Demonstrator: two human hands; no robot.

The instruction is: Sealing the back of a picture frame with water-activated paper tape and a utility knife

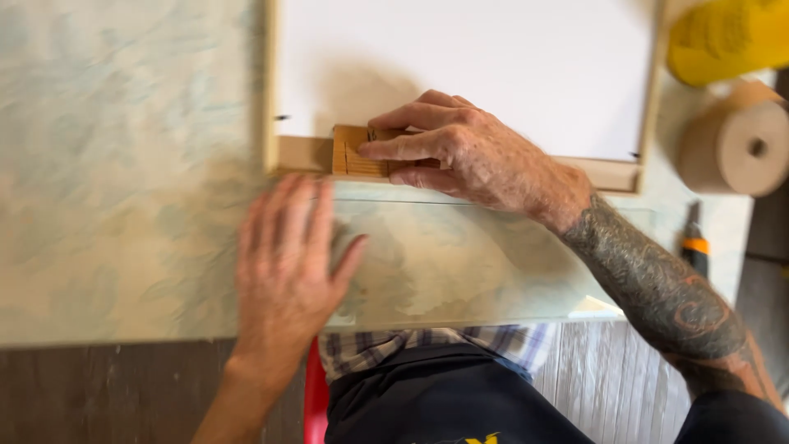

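A small wooden block (355, 153) is sitting on the lower rail of a pale wooden frame (270, 90), near that frame's lower left corner, and the right hand (460, 156) is gripping it, fingers curled over its top and the index finger lying along its face. The frame is enclosing a white panel (460, 66), whose lower edge is lying just behind the block. The left hand (283, 267) is resting open and flat, fingers spread, on the marbled grey-green tabletop (123, 164) just below the frame's corner, holding nothing. A clear sheet (493, 263) seems to be lying on the tabletop between the frame and the table's near edge, with the right forearm crossing above it. To the right of the frame, a yellow roll (723, 37) is lying at the top corner, a roll of brown paper tape (735, 144) is sitting just below it, and a utility knife with an orange band (694, 242) is lying near the table's right edge. Nothing is blocking the block except the gripping fingers.
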